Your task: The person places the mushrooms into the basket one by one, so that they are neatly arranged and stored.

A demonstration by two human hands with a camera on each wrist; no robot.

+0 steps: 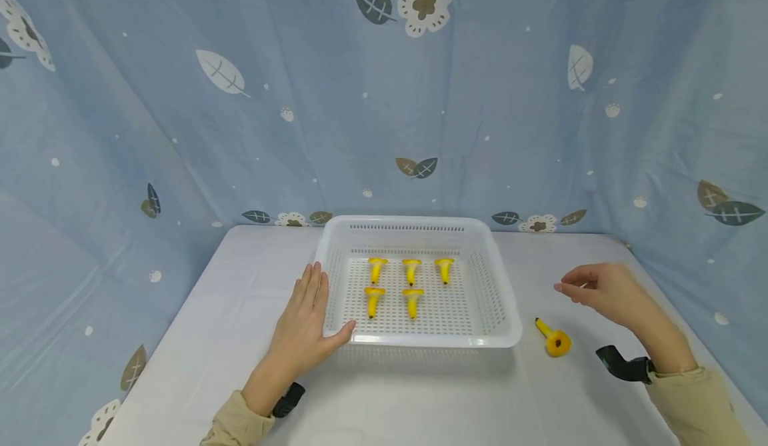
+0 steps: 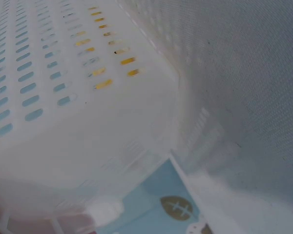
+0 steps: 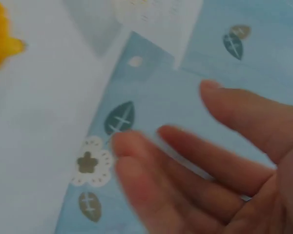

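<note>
A white perforated basket point(image 1: 510, 313) stands mid-table holding several yellow funnel-shaped pieces point(image 1: 411, 270) in two rows. My left hand point(image 1: 307, 313) lies flat against the basket's left front corner, fingers straight, thumb along the front rim. The left wrist view shows only the basket's slotted wall point(image 2: 49, 87) up close. One more yellow piece point(image 1: 553, 339) lies on the table right of the basket; its edge shows in the right wrist view point(image 3: 0, 44). My right hand point(image 1: 591, 289) hovers above and right of it, fingers relaxed and holding nothing point(image 3: 195, 165).
The table point(image 1: 408, 399) is covered in white cloth and walled on three sides by a blue curtain point(image 1: 384, 99) printed with leaves and flowers. Black wrist straps point(image 1: 624, 365) sit on both forearms.
</note>
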